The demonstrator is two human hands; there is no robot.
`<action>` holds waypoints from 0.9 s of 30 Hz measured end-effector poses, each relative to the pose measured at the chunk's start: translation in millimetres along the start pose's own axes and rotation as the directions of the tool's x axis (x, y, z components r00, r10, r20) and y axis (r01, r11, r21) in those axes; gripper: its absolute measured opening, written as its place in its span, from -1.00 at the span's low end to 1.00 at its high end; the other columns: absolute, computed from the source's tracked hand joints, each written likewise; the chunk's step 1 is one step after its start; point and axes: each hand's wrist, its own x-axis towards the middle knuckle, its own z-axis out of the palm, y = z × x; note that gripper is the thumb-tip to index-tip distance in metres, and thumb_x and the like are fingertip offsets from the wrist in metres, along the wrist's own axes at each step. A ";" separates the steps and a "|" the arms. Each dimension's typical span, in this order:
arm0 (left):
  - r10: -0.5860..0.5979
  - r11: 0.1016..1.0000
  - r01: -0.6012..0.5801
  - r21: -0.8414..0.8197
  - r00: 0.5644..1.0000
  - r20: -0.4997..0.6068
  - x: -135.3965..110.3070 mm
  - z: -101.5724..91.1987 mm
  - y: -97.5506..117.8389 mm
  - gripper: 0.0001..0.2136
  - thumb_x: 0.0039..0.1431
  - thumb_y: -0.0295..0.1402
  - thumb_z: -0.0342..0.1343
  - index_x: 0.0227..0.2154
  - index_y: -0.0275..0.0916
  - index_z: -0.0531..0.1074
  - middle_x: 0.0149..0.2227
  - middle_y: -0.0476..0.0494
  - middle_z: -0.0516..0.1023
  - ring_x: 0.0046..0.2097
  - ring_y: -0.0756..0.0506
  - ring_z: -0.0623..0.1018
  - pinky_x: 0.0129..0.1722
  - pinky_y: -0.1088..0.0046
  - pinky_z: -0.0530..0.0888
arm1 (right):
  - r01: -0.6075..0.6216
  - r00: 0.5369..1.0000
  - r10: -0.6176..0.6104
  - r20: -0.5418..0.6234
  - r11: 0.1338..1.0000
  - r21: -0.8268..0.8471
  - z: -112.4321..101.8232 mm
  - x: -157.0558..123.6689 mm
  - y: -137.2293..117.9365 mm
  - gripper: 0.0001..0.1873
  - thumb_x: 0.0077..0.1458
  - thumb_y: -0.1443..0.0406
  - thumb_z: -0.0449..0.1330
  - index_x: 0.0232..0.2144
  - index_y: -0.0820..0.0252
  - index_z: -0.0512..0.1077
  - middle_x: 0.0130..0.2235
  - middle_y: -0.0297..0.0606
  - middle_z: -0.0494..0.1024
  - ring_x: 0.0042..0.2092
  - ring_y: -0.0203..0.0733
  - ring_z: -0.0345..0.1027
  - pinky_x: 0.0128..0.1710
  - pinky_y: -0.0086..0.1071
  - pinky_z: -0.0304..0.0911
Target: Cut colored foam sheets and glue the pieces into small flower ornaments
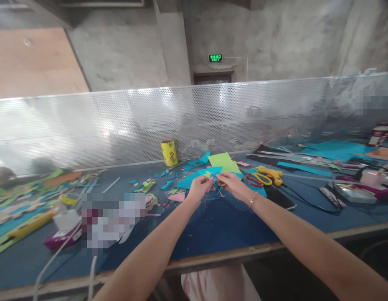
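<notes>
Both hands meet above the middle of the table, fingertips pinched and almost touching. My left hand (200,188) is closed, with a hint of pink at its fingertips. My right hand (233,184), with a bracelet at the wrist, is closed as well, and a speck of blue shows at its fingertips. What they pinch is too small and blurred to make out. Just behind them lie blue paper (192,177) and a light green sheet (223,162). Red-and-yellow-handled scissors (258,179) and a yellow glue gun (273,175) rest right of my right hand.
A yellow tape roll (169,153) stands by the perforated metal screen (143,121). Paper scraps (150,184) litter the left middle. Further left are a purple-and-white device (64,234) with cables and a yellow tool (31,223). A black flat object (280,198) and a clear box (353,192) lie right.
</notes>
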 end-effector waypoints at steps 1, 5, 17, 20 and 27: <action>-0.011 1.000 0.010 -0.029 1.000 -0.017 0.7 -0.5 -0.5 -0.71 -0.20 -0.17 0.12 -0.75 -0.26 0.22 -0.79 0.08 0.20 -0.64 0.07 0.27 -0.58 0.53 0.24 | -0.002 1.000 0.002 -0.009 1.000 0.025 -1.0 1.0 0.4 -0.73 -0.25 0.16 0.25 -0.51 0.24 0.37 -0.52 -0.34 0.39 -0.46 -0.37 0.26 -0.49 -0.48 0.15; -0.071 0.990 0.062 -0.130 0.996 -0.062 2.6 -3.3 -2.2 -0.68 -0.25 -0.14 0.15 -0.75 -0.27 0.22 -0.77 0.05 0.22 -0.56 0.01 0.37 -0.54 0.51 0.29 | 0.051 0.997 -0.050 -0.055 0.999 0.017 -7.0 6.2 4.6 -0.73 -0.24 0.19 0.24 -0.45 0.23 0.39 -0.43 -0.27 0.46 -0.39 -0.31 0.33 -0.41 -0.44 0.20; -0.098 0.979 0.098 -0.177 0.995 0.005 6.0 -7.5 -9.2 -0.70 -0.27 -0.15 0.19 -0.64 -0.29 0.28 -0.70 0.03 0.28 -0.54 0.03 0.37 -0.54 0.52 0.29 | 0.071 0.997 -0.066 -0.031 0.982 0.173 -8.0 3.7 0.9 -0.70 -0.34 0.19 0.31 -0.49 0.25 0.43 -0.46 -0.24 0.49 -0.40 -0.30 0.36 -0.35 -0.40 0.26; -0.098 0.979 0.100 -0.177 0.995 0.022 5.7 -7.8 -8.3 -0.70 -0.30 -0.16 0.20 -0.62 -0.30 0.30 -0.68 0.04 0.30 -0.58 0.06 0.32 -0.56 0.53 0.27 | 0.049 0.999 -0.048 -0.013 0.976 0.211 -9.0 4.0 -0.9 -0.72 -0.36 0.22 0.32 -0.52 0.24 0.41 -0.49 -0.30 0.46 -0.43 -0.34 0.33 -0.39 -0.44 0.25; -0.130 0.957 0.148 -0.249 0.988 0.087 0.8 -3.9 0.2 -0.70 -0.31 -0.18 0.22 -0.61 -0.30 0.30 -0.70 0.04 0.28 -0.55 0.05 0.34 -0.58 0.56 0.25 | 0.056 0.997 -0.066 0.045 0.978 0.201 -5.5 2.3 2.1 -0.75 -0.32 0.23 0.30 -0.55 0.23 0.34 -0.54 -0.39 0.37 -0.49 -0.42 0.24 -0.44 -0.48 0.16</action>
